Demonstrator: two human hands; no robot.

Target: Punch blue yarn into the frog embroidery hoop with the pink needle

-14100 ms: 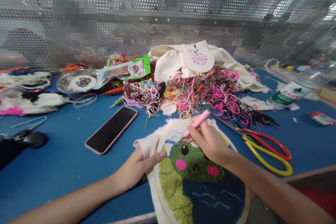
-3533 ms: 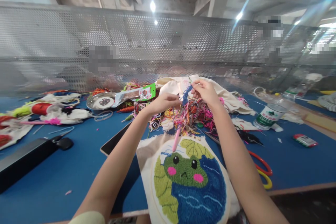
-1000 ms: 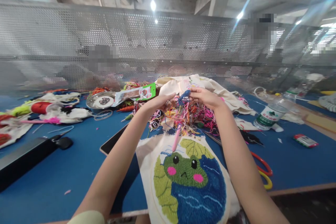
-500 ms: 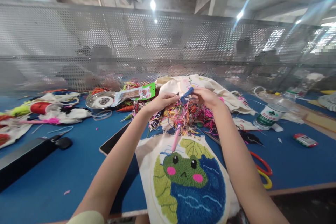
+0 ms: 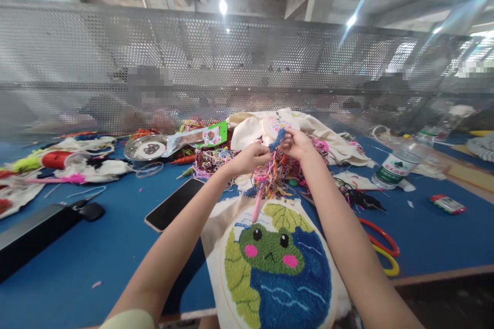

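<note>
"Phone point(image 5: 173, 204) at left; what next?"
"Left hand point(image 5: 252, 157), fingers pinching blue yarn point(image 5: 277, 142) over the tangled pile point(image 5: 276, 179), far of the pink pen point(image 5: 258, 203) and frog embroidery point(image 5: 278, 262)."
"Right hand point(image 5: 296, 144)?"
"Fingers clasping the same yarn; that forearm point(image 5: 339, 211) blocks part of the scissors point(image 5: 394, 251), with a bottle point(image 5: 397, 167) farther right."

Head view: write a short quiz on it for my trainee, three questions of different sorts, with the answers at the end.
1. What colour is the yarn bunch at the fingertips of the left hand and right hand?

2. True or false: neither hand holds the pink tool.

3. Which lies to the left of the frog embroidery?
A) scissors
B) phone
C) bottle

Key:
1. Blue.
2. True; its tip is at the embroidery, beside the frog's head.
3. B.
</note>
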